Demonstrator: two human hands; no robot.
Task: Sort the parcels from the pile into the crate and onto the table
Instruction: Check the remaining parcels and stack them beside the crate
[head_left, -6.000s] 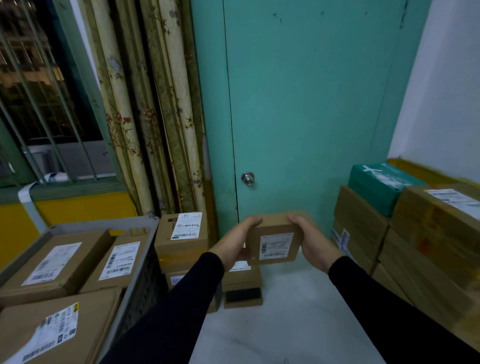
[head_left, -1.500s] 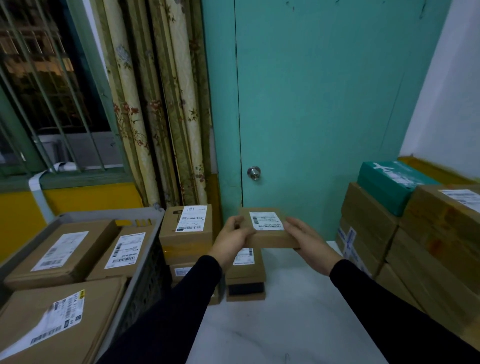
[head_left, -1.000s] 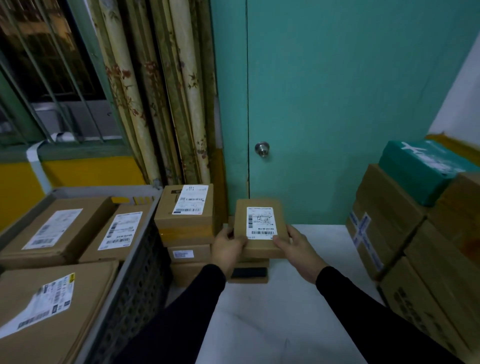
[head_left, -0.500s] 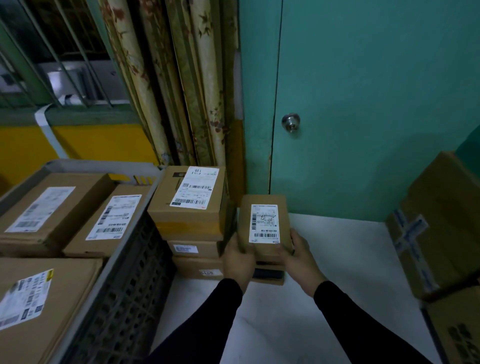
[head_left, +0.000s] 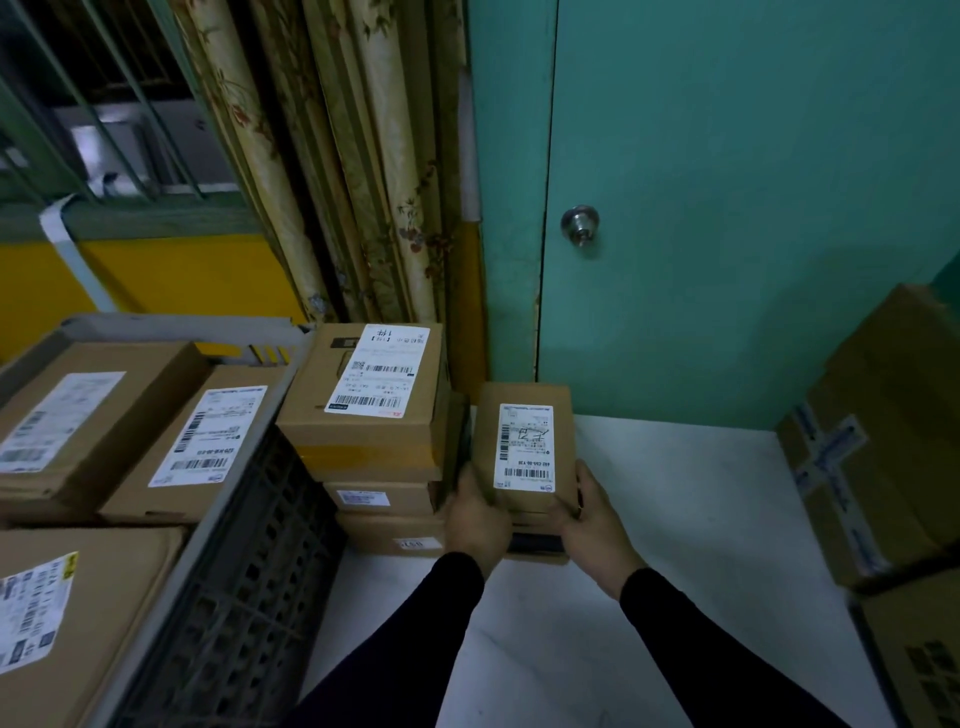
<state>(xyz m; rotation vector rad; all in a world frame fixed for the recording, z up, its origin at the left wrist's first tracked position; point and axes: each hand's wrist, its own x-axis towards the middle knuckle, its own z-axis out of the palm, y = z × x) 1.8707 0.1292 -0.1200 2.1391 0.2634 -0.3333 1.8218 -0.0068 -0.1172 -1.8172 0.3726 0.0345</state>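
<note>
**Both hands clamped on one small parcel**

Reaching forward from the bottom edge, both arms in black sleeves, converging toward the middle. Left hand wrapped round the near left edge of the small parcel, back of the hand toward the camera, fingers hidden behind the cardboard. Right hand gripping the near right corner, thumb lying up along the side, fingers tucked out of sight underneath. Wrists bare just past the cuffs, roughly level with each other. Forearms angled inward, the right one stretching in from further out than the left.
</note>
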